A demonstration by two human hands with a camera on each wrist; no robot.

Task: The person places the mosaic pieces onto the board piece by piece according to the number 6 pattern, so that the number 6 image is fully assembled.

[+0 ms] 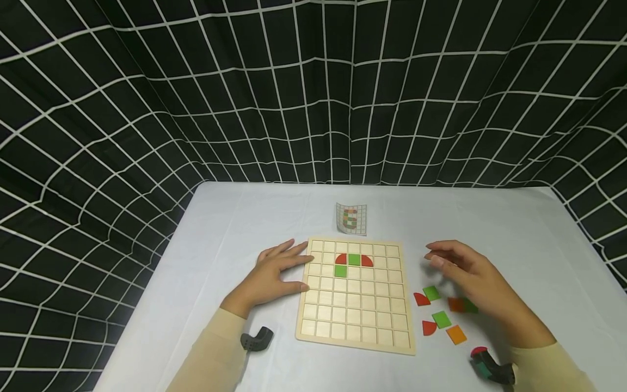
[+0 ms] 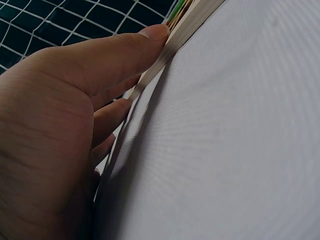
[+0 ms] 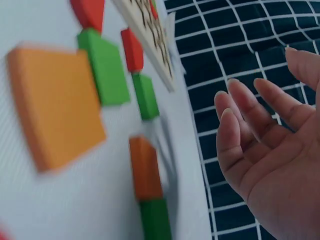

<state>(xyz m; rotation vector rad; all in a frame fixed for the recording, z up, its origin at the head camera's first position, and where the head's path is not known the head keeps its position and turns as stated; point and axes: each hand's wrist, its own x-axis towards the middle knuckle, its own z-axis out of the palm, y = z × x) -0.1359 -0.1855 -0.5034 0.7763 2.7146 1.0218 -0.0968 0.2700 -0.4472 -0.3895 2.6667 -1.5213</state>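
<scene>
A square wooden grid board [image 1: 360, 305] lies on the white table. In its upper rows sit two red quarter-circle tiles, one of them this red piece [image 1: 367, 261], and two green square tiles, such as the lower one [image 1: 340, 271]. My left hand [image 1: 274, 275] rests at the board's left edge, its thumb and fingertips touching the rim, as the left wrist view also shows. My right hand [image 1: 462, 267] hovers right of the board with fingers loosely bent and nothing in them. Below it lie loose tiles: green squares [image 1: 442, 319], red quarter-circles [image 1: 429, 328] and orange squares [image 1: 456, 335].
Behind the board lies a small printed pattern card [image 1: 351, 219] with a curled edge. Dark wrist-worn camera units [image 1: 257, 339] sit at both wrists. A black curtain with white grid lines [image 1: 343, 98] surrounds the table's back and sides.
</scene>
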